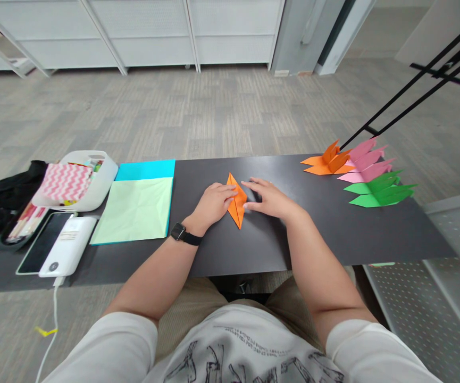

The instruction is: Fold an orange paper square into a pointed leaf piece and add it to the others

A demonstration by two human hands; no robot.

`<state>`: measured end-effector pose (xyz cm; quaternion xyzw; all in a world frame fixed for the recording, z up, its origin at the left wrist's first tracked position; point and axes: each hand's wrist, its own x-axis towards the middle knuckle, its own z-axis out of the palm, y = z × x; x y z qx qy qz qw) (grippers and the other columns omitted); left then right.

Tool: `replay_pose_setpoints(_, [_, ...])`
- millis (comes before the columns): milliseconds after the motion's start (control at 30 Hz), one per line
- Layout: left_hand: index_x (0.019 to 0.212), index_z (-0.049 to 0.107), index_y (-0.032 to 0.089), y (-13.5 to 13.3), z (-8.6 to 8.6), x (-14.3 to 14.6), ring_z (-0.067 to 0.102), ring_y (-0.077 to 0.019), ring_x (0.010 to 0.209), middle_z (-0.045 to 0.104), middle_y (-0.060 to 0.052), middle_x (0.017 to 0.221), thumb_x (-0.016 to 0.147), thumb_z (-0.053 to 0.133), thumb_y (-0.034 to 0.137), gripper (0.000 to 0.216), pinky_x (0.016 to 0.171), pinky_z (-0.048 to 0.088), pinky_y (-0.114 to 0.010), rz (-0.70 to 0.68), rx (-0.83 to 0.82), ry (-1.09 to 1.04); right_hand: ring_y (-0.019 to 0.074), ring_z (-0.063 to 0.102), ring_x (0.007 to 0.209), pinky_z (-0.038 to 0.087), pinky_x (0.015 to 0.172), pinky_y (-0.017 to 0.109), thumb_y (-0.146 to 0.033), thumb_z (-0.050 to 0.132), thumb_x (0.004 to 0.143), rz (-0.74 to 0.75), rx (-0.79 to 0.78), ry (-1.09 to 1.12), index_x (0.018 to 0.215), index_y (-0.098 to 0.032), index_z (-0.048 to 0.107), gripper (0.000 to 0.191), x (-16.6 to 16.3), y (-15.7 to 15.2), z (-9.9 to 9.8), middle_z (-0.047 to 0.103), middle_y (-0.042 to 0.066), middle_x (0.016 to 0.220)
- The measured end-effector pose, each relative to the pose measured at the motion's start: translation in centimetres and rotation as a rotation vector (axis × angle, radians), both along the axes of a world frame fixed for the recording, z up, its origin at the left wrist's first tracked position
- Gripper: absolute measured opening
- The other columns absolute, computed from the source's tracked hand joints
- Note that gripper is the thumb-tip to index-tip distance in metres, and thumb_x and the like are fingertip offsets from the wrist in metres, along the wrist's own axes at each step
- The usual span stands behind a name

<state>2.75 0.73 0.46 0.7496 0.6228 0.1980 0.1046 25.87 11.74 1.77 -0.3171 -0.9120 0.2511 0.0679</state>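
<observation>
Left hand (212, 204) rests on the orange folded-paper diamond (237, 208), grip unclear, right hand (273, 199) spread open beside it—even pressure should sharpen those creases!

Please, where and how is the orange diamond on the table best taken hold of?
Probably by the near tip of the orange diamond, pinched from the near side: it appears to lie flat, tapers to a narrow point there, and nothing covers that end.

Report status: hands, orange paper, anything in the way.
Left hand on the orange paper. Right hand open at its right side, contact unclear. Paper: narrow diamond on the table. Pale green sheet off left, not in the way.
</observation>
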Motion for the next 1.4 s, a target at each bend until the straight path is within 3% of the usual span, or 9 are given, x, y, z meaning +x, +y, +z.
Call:
replay_pose_setpoints(100, [0.129,0.080,0.028,-0.2,0.1,0.3,0.066,-0.0239,0.135,0.071,-0.003,0.150,0.108,0.052,0.026,0.035,0.122,0.047,-0.049,-0.073,0.021,-0.009,0.0332,0.048,0.155,0.037,0.130,0.057,-0.044,0.074,0.099,-0.043,0.078,0.054,0.144,-0.037,0.073,0.045,-0.3,0.3,0.0,0.051,0.009,0.168])
replay_pose_setpoints(200, [0.126,0.081,0.028,-0.4,0.4,0.6,0.065,-0.0254,0.137,0.072,-0.005,0.148,0.109,0.054,0.034,0.032,0.125,0.044,-0.052,-0.084,0.018,0.003,0.0339,0.048,0.155,0.036,0.130,0.058,-0.039,0.074,0.100,-0.056,0.120,-0.007,0.132,-0.038,0.081,0.033,-0.7,0.1,-0.2,0.055,0.007,0.165])
replay_pose_setpoints(400, [0.131,0.077,0.023,-0.6,0.5,1.0,0.061,-0.0301,0.142,0.066,-0.010,0.155,0.104,0.066,0.041,0.035,0.129,0.040,-0.052,-0.051,-0.008,0.044,0.0381,0.043,0.158,0.034,0.130,0.064,-0.040,0.071,0.103,-0.119,0.149,-0.109,0.140,-0.041,0.076,0.038,-1.5,-0.8,-0.5,0.054,0.006,0.166])
replay_pose_setpoints(567, [0.155,0.058,0.021,-0.7,0.3,1.4,0.053,-0.0303,0.151,0.060,-0.013,0.161,0.104,0.065,0.040,0.054,0.133,0.034,-0.054,-0.012,-0.034,0.022,0.0392,0.038,0.161,0.029,0.131,0.065,-0.039,0.063,0.107,-0.170,0.166,-0.131,0.151,-0.043,0.067,0.044,-2.2,-1.4,-0.5,0.048,0.006,0.171])
replay_pose_setpoints(767, [0.163,0.047,0.018,-0.6,0.4,1.3,0.044,-0.0326,0.159,0.051,-0.017,0.169,0.104,0.062,0.043,0.066,0.136,0.026,-0.059,0.005,-0.089,0.040,0.0410,0.032,0.163,0.025,0.132,0.066,-0.037,0.054,0.110,-0.220,0.200,-0.129,0.155,-0.041,0.063,0.046,-3.3,-1.6,-1.1,0.044,0.008,0.173])
replay_pose_setpoints(1100, [0.142,0.070,0.020,-0.7,0.5,0.8,0.055,-0.0318,0.147,0.062,-0.014,0.155,0.102,0.067,0.042,0.045,0.134,0.033,-0.055,-0.077,-0.040,0.051,0.0351,0.045,0.153,0.031,0.129,0.064,-0.037,0.055,0.109,-0.203,0.229,-0.077,0.142,-0.039,0.075,0.039,-3.1,-1.3,-1.3,0.055,0.006,0.164])
replay_pose_setpoints(1400, [0.138,0.072,0.022,-0.8,1.0,0.9,0.058,-0.0317,0.143,0.065,-0.013,0.149,0.101,0.067,0.040,0.041,0.131,0.037,-0.055,-0.095,-0.031,0.039,0.0389,0.032,0.163,0.023,0.131,0.067,-0.041,0.045,0.112,-0.278,0.280,-0.166,0.162,-0.043,0.054,0.050,-4.6,-1.9,-1.9,0.039,0.007,0.177])
